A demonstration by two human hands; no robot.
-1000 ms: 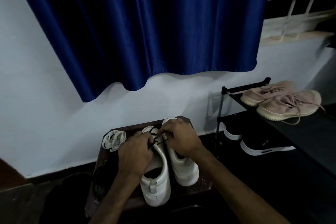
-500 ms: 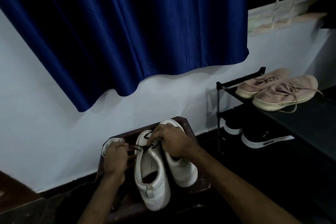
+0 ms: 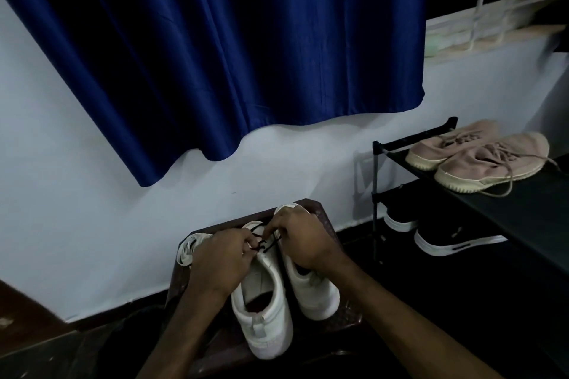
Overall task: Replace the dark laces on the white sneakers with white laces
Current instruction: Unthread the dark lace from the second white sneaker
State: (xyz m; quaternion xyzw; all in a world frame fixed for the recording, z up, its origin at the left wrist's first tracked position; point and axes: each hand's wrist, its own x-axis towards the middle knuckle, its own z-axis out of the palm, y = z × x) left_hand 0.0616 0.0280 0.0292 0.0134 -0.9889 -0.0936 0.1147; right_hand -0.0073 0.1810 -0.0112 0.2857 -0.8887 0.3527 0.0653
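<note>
Two white sneakers stand side by side on a dark brown stool (image 3: 320,215), toes toward the wall. The left sneaker (image 3: 261,301) carries a dark lace (image 3: 261,244) across its front eyelets. My left hand (image 3: 220,261) pinches that lace at the sneaker's left side. My right hand (image 3: 300,238) lies over the front of the right sneaker (image 3: 314,289) and pinches the lace from the right. A bundle of white laces (image 3: 188,248) lies on the stool's back left corner, partly behind my left hand.
A black shoe rack (image 3: 377,194) stands to the right, with pink sneakers (image 3: 480,157) on top and black shoes (image 3: 443,240) below. A blue curtain (image 3: 231,55) hangs over the white wall. The floor around the stool is dark.
My left hand moved out to the left with the dark lace, then came back to the left sneaker's front. My right hand stayed at the lace. The camera tilted a little.
</note>
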